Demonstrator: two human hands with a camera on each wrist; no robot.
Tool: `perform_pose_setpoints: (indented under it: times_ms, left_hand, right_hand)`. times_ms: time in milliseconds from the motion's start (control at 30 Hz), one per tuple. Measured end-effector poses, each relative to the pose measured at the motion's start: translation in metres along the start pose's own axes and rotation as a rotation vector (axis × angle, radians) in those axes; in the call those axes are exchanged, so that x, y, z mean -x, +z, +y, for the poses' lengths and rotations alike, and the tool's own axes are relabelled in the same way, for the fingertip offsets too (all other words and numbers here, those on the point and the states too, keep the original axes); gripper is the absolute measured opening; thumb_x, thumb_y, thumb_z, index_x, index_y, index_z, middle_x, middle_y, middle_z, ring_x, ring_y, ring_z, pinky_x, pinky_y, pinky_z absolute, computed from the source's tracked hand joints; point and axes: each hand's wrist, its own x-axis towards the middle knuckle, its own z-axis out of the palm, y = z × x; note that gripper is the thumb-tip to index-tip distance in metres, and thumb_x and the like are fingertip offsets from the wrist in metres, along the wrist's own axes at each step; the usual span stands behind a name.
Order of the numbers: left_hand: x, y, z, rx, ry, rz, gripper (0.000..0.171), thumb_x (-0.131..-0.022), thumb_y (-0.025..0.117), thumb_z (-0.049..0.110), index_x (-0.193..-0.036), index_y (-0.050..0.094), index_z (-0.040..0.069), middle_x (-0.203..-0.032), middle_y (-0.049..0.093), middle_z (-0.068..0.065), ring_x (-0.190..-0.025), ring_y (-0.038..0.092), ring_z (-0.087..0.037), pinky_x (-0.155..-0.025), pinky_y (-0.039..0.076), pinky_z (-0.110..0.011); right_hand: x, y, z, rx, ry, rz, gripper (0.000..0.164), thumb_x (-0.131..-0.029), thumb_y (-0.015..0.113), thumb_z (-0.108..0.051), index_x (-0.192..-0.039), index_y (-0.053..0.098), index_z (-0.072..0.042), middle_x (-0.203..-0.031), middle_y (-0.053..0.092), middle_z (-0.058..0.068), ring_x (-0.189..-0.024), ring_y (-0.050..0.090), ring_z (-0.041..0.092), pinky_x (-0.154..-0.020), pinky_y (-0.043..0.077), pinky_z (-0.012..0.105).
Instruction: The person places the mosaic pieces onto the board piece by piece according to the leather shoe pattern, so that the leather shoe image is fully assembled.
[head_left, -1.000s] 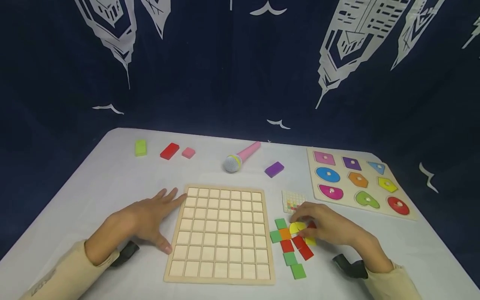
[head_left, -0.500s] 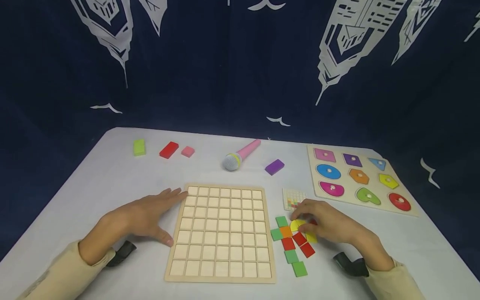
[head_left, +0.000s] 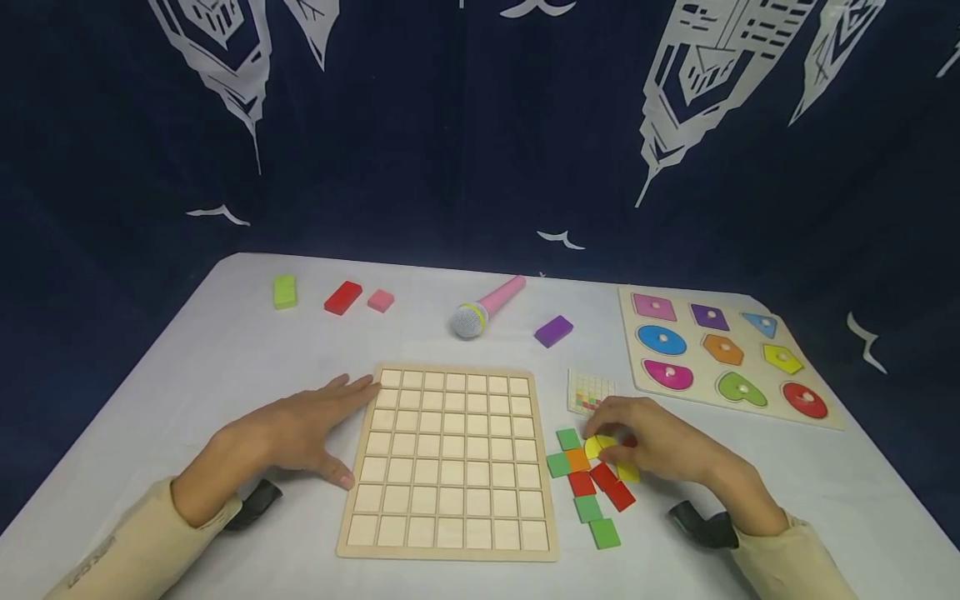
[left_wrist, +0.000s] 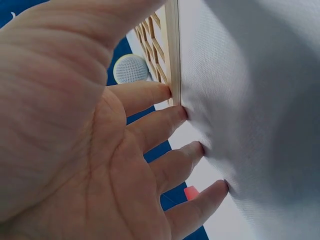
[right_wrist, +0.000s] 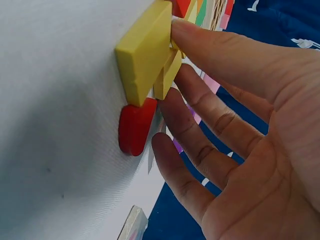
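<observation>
My left hand (head_left: 303, 429) lies along the left side of a wooden grid board (head_left: 446, 554), fingers spread and fairly straight. Its fingertips and thumb touch the frame; in the left wrist view the index finger (left_wrist: 145, 96) meets the board's edge. My right hand (head_left: 652, 437) reaches down into a group of coloured tiles right of the board. Its thumb and index finger pinch at a yellow tile (head_left: 592, 448) with a rounded edge. In the right wrist view another yellow tile (right_wrist: 147, 52) and a red tile (right_wrist: 137, 127) sit beside the fingers; the remaining fingers extend loosely.
Green tiles (head_left: 604, 533), red tiles (head_left: 619, 496) and an orange tile (head_left: 577, 460) lie near the right hand. Behind are a pattern card (head_left: 588, 387), a shape puzzle board (head_left: 697, 387), a toy microphone (head_left: 487, 307), and purple (head_left: 553, 332), red (head_left: 343, 297), pink (head_left: 381, 301) and lime (head_left: 285, 292) blocks.
The whole scene shifts slightly with the head camera. The left hand's fingers have drawn closer together along the board's edge. The right hand stays over the yellow tiles.
</observation>
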Motion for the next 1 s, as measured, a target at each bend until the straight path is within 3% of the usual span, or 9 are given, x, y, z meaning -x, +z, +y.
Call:
perform_pose_setpoints:
  times_ms: [500, 1000]
  left_hand:
    - [0.001, 0.0, 0.002, -0.012, -0.028, -0.013, 0.12, -0.06, 0.091, 0.046, -0.158, 0.03, 0.015, -0.166, 0.025, -0.008, -0.152, 0.019, -0.039, -0.116, 0.028, -0.061]
    - [0.004, 0.0, 0.006, -0.019, -0.035, -0.005, 0.119, -0.059, 0.093, 0.042, -0.158, 0.032, 0.015, -0.165, 0.027, -0.006, -0.152, 0.021, -0.039, -0.115, 0.028, -0.062]
  right_hand:
    - [0.0, -0.006, -0.008, 0.047, -0.017, 0.083, 0.024, -0.084, 0.081, -0.023, -0.106, 0.073, -0.021, -0.091, 0.065, -0.015, -0.08, 0.056, 0.009, -0.069, 0.052, 0.022]
    - [-0.041, 0.007, -0.054, 0.103, -0.178, 0.055, 0.021, -0.087, 0.078, -0.026, -0.106, 0.072, -0.018, -0.092, 0.066, -0.012, -0.082, 0.056, 0.008, -0.074, 0.051, 0.025]
